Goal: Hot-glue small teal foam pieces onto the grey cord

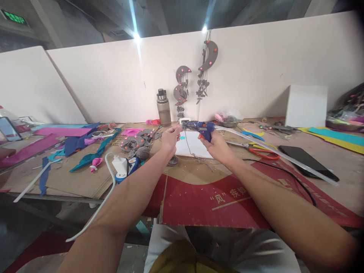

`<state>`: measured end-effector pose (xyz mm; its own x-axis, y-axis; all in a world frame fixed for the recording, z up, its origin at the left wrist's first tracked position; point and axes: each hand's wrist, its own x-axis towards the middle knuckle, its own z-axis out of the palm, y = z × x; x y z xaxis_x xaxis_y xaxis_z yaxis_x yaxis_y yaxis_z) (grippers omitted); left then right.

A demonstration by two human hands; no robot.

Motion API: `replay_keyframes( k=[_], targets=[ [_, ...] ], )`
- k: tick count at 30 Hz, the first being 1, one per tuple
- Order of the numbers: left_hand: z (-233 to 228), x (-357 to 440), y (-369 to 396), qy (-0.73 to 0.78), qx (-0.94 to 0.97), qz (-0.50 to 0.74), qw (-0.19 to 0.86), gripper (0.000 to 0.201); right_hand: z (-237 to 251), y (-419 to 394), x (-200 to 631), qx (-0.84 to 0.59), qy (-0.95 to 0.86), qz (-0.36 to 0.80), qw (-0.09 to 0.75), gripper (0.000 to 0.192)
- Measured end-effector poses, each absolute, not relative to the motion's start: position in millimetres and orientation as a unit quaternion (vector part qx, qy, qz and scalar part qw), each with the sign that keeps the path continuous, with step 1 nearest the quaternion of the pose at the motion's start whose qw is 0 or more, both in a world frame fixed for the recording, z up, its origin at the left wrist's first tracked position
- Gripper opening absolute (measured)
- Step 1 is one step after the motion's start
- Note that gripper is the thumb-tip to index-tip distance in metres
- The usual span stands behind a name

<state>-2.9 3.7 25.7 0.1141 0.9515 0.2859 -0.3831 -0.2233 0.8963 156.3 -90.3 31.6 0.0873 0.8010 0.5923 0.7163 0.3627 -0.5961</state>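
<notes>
A cardboard-covered worktable (85, 182) is spread across the view, backed by a white partition wall (256, 68) on which two grey crescent-shaped hanging ornaments (209, 57) are fixed. A red printed cardboard sheet (216, 204) is laid along the near edge. Strips of blue, teal and magenta felt (76, 142) are scattered at the left, and yellow and teal sheets (338, 136) at the far right. A white box (306, 105) is stood against the wall, and a grey water bottle (163, 108) near the ornaments. A black phone (308, 162) is laid flat at the right, with red-handled scissors (261, 152) just beside it.

A blue hot glue gun (202, 128) is held above the middle of the table, over a white card (193, 148); its handle is gripped by the right hand (217, 146), and a long clear glue stick (278, 153) is seen trailing from its rear. The left hand (170, 138) is pinched on a thin grey cord (189, 146) at the nozzle.
</notes>
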Motion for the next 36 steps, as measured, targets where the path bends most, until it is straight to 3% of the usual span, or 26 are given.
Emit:
replay_keyframes(
  k=[13,36],
  targets=[
    [24.5,-0.4,3.4,0.286,0.488,0.6,0.566,0.02,30.9,-89.7,155.1,-0.558,-0.682,0.018,0.471,0.034],
    [21.4,-0.5,6.6,0.281,0.497,0.614,0.545,0.021,31.3,-92.9,152.2,-0.562,-0.687,-0.005,0.459,0.033]
  ],
)
